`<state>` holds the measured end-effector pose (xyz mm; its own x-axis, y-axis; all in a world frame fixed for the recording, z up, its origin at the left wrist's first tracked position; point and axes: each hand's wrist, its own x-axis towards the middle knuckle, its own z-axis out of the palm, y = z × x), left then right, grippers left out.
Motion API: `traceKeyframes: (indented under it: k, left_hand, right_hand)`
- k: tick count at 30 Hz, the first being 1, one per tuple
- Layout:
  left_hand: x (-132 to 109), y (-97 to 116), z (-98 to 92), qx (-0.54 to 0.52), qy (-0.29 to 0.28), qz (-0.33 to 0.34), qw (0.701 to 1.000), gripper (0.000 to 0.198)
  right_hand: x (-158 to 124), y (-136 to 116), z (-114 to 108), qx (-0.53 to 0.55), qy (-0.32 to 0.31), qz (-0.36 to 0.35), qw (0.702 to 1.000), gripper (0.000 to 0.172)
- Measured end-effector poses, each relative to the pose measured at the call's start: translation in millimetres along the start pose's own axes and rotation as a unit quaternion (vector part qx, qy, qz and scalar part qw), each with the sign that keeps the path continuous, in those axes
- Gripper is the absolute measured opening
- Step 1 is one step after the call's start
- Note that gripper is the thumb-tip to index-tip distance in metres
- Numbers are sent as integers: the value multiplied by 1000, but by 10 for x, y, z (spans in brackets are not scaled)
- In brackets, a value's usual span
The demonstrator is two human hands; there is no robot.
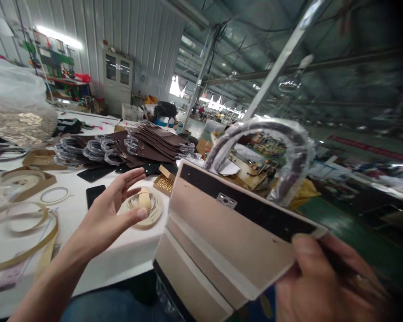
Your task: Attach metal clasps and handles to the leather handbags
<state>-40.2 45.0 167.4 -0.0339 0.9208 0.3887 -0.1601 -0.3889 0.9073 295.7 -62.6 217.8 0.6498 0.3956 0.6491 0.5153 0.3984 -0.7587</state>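
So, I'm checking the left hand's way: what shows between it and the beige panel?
In the head view, a cream coil and a box of gold pieces show between the left hand and the beige panel, both on the table.

White table (77,187), stacked brown pieces (149,145), coiled pale strip (157,213), box (167,171) of golden bits (164,183)

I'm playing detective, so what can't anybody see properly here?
All in the head view:
Far side of the beige folded panel with a black strip: hidden, facing away.
Its lowest part: cut off by the bottom edge.
Fingertips of the bare right hand, except the thumb's: hidden by the panel.
Any words on the long red banner: too blurred.
The pale pieces inside the cloudy plastic bag: blurred by the plastic.
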Motion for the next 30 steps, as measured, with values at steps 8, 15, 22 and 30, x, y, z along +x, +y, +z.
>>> traceKeyframes:
  k: [8,15,22,30]
  left_hand:
    - [148,367,226,-50,-110,-47,992,84]
    - [-125,31,-89,-75,-55,-37,995,83]
    - [14,-13,-187,65,-12,-106,992,63]
    - [-104,-906,-12,49,119,-135,982,69]
  right_hand:
    - [743,112,1051,216,-248,94,940,49]
    - [396,508,1839,264,-305,67,913,32]
    - [152,713,2041,275,-363,113,883,38]
    - [-150,1499,2027,259,-437,263,820,52]
